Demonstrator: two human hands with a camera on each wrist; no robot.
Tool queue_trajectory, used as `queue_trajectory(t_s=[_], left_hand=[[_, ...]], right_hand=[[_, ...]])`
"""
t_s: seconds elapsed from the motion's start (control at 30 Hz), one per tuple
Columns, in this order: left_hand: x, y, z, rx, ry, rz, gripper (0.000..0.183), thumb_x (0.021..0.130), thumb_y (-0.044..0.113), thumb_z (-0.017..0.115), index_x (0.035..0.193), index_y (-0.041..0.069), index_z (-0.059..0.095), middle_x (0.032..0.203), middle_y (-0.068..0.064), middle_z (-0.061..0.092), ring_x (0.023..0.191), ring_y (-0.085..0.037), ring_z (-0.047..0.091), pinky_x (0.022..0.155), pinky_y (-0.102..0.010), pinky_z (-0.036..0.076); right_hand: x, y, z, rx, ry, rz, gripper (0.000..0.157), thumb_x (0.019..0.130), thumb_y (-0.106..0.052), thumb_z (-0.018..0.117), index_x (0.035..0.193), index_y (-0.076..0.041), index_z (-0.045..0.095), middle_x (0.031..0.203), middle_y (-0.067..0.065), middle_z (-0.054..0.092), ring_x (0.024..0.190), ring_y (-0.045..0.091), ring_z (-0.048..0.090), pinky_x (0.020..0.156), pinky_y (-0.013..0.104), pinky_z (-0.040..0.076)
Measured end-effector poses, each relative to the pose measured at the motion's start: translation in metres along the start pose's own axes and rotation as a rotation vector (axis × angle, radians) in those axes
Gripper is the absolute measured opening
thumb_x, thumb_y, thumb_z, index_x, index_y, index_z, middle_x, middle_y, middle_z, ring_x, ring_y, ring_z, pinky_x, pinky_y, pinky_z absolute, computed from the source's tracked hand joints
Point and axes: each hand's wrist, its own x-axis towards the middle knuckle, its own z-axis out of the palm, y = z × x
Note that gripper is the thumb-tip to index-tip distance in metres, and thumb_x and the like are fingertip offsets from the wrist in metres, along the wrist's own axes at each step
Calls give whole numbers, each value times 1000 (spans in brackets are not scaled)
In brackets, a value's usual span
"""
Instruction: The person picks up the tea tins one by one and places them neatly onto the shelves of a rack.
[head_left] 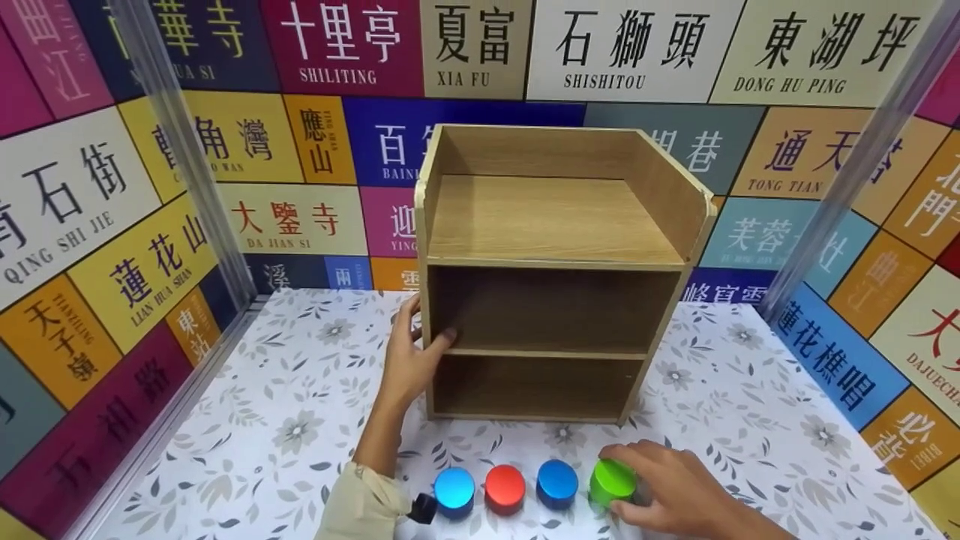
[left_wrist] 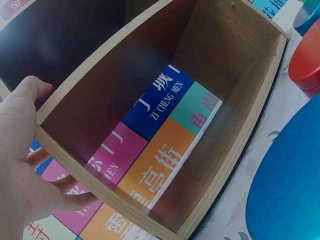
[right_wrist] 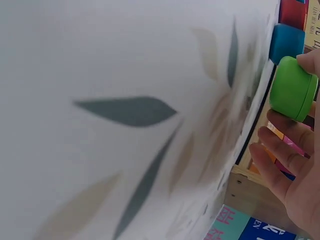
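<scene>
A small wooden shelf unit (head_left: 555, 221) stands upright on the table, its two compartments facing me. My left hand (head_left: 412, 360) grips its left side panel, thumb on the inner side and fingers behind the outer side; the left wrist view shows the same hand (left_wrist: 30, 160) at the panel's edge. At the right end of a row of round lidded tins, my right hand (head_left: 675, 484) pinches a green tin (head_left: 613, 480) between thumb and fingers. In the right wrist view the green tin (right_wrist: 292, 90) sits by the thumb, the lower fingers spread apart.
Left of the green tin, in a row before the shelf unit, stand a dark blue tin (head_left: 557, 481), a red tin (head_left: 505, 487) and a lighter blue tin (head_left: 454, 489). A white cloth with leaf print (head_left: 292, 450) covers the table. Panels of coloured signs (head_left: 622, 49) enclose it.
</scene>
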Motion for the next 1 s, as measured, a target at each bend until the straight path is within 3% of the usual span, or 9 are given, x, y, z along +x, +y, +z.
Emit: queue_trajectory(t_s=[0.27,0.6,0.9,1.0], left_hand=[[-2,-3,-1,10,-2,-33,68,90,23,74,149,39,44,156,-3,42,133,-39,53,107,-55,50],[-1,0,1,13,-6,-45,68,90,26,75,149,40,43,157,-2,40,134,-40,52,107,-55,50],[0,1,2,-2,1,-14,68,90,21,76,150,32,44,156,-6,42,136,-36,51,110,-56,47],[-5,15,1,-8,-2,-23,68,91,16,75,151,26,45,156,-11,42,135,-40,51,110,-56,47]], right_hand=[[5,2,-15,-32,129,-33,56,76,-52,83,128,-39,65,112,-14,71,93,4,65,72,31,59],[19,-6,-52,15,221,9,54,74,-42,86,125,-39,67,113,-18,70,89,-1,62,67,23,56],[31,-16,-82,9,251,34,53,76,-38,85,126,-33,69,117,-16,72,92,4,65,67,22,56],[35,-18,-91,16,254,30,53,77,-37,84,127,-33,69,117,-15,72,91,4,64,66,22,55]])
